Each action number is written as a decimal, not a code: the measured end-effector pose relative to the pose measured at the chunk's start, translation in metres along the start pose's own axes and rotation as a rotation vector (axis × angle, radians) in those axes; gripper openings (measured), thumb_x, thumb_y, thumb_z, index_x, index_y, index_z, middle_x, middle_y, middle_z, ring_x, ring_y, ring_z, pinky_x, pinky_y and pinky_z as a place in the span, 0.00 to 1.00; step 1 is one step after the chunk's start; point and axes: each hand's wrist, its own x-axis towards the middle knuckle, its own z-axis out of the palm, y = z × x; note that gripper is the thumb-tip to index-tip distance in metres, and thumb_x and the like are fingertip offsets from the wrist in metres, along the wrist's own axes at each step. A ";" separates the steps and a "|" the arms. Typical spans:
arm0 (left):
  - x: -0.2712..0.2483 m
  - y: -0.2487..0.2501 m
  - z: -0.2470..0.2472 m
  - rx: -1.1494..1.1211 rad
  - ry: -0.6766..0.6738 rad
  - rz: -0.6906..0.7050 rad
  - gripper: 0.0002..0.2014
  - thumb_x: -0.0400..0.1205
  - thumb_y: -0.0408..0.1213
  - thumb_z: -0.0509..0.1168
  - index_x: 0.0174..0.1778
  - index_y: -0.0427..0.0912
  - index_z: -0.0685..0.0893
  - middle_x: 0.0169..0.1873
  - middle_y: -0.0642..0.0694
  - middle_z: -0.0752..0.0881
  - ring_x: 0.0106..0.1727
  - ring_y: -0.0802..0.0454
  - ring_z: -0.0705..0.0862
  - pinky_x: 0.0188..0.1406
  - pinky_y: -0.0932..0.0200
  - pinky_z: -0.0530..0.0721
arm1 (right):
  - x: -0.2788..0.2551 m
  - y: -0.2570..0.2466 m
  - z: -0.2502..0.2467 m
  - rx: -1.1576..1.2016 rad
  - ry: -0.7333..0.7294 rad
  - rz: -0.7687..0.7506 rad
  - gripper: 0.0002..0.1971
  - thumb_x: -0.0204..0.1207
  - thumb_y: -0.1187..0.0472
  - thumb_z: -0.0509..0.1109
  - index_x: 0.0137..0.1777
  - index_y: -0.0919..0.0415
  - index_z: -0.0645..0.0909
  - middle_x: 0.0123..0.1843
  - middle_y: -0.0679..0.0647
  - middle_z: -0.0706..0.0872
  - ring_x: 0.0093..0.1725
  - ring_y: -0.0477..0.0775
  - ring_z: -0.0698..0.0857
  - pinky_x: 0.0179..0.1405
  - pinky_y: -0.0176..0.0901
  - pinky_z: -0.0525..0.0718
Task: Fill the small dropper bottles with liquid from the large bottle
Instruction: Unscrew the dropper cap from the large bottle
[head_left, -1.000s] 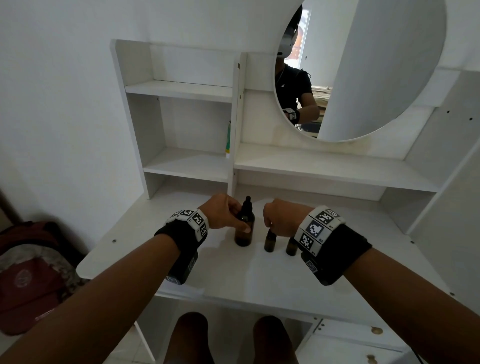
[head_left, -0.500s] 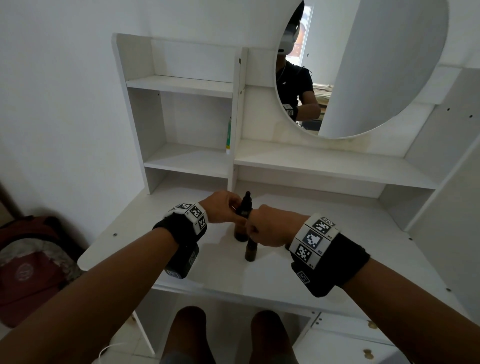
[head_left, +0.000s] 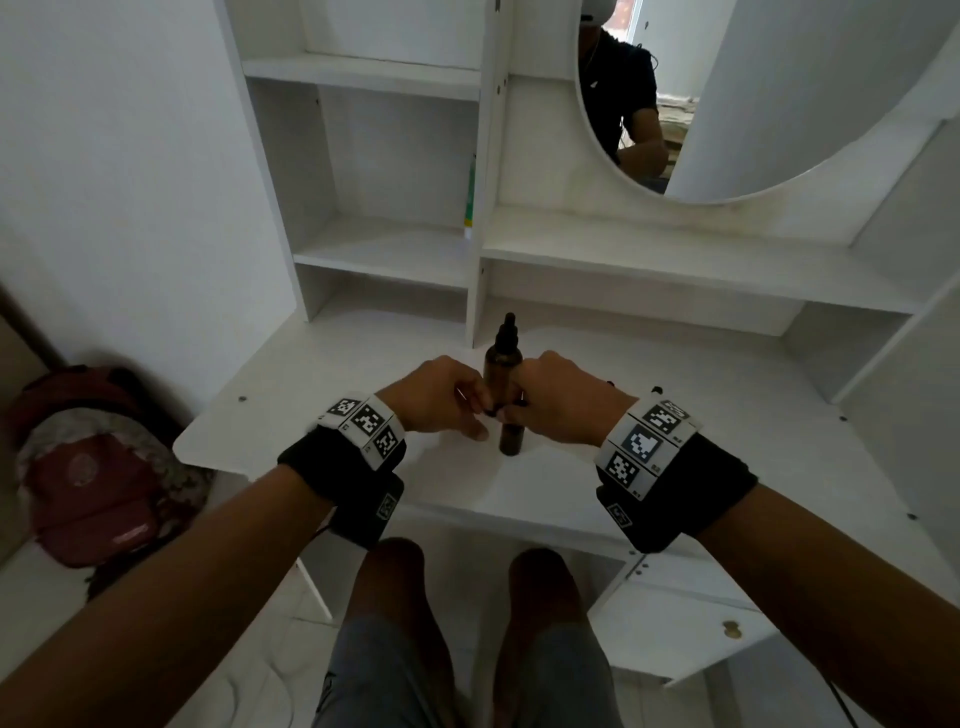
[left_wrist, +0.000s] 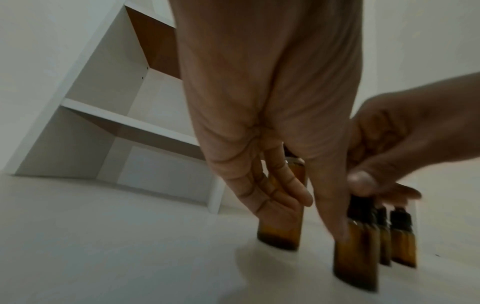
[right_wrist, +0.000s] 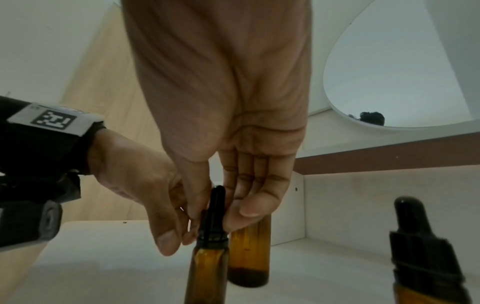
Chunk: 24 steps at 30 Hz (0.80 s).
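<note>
The large amber bottle (head_left: 503, 364) with a black dropper cap stands on the white desk (head_left: 701, 467), just behind my hands; it also shows in the right wrist view (right_wrist: 249, 257). In front of it stands a small amber dropper bottle (head_left: 511, 439) (right_wrist: 207, 267). My right hand (head_left: 561, 400) pinches its black dropper cap (right_wrist: 215, 205) from above. My left hand (head_left: 441, 395) holds the same bottle near the neck with its thumb (left_wrist: 335, 222) and a fingertip. Two more small bottles (left_wrist: 402, 240) stand to the right, hidden by my right hand in the head view.
White shelf compartments (head_left: 384, 249) and a long shelf (head_left: 675, 260) rise behind the desk, with a round mirror (head_left: 779, 104) above. A red backpack (head_left: 88, 467) lies on the floor at the left. My knees are under the desk's front edge.
My left hand let go of the large bottle and came to the small bottle. My right hand slid that small bottle left, in front of the large one, and took its cap.
</note>
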 end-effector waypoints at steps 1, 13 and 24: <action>-0.001 -0.001 0.006 -0.021 0.001 0.007 0.16 0.67 0.35 0.84 0.48 0.44 0.89 0.43 0.51 0.89 0.43 0.57 0.86 0.47 0.65 0.83 | 0.001 0.000 0.002 0.003 0.015 0.005 0.12 0.77 0.53 0.71 0.51 0.62 0.82 0.48 0.59 0.83 0.41 0.57 0.85 0.40 0.45 0.84; 0.003 -0.011 0.033 -0.212 0.066 0.100 0.15 0.66 0.38 0.84 0.47 0.41 0.93 0.42 0.48 0.94 0.46 0.53 0.92 0.59 0.53 0.88 | 0.002 -0.001 0.009 0.045 0.028 0.017 0.11 0.79 0.54 0.70 0.44 0.62 0.79 0.41 0.57 0.78 0.36 0.55 0.81 0.33 0.42 0.79; 0.006 -0.002 0.024 -0.143 0.006 0.094 0.11 0.68 0.38 0.83 0.44 0.42 0.94 0.40 0.48 0.93 0.42 0.58 0.91 0.53 0.57 0.88 | -0.005 -0.013 -0.003 -0.040 -0.038 -0.030 0.09 0.82 0.62 0.67 0.56 0.69 0.80 0.42 0.57 0.76 0.32 0.49 0.75 0.28 0.33 0.71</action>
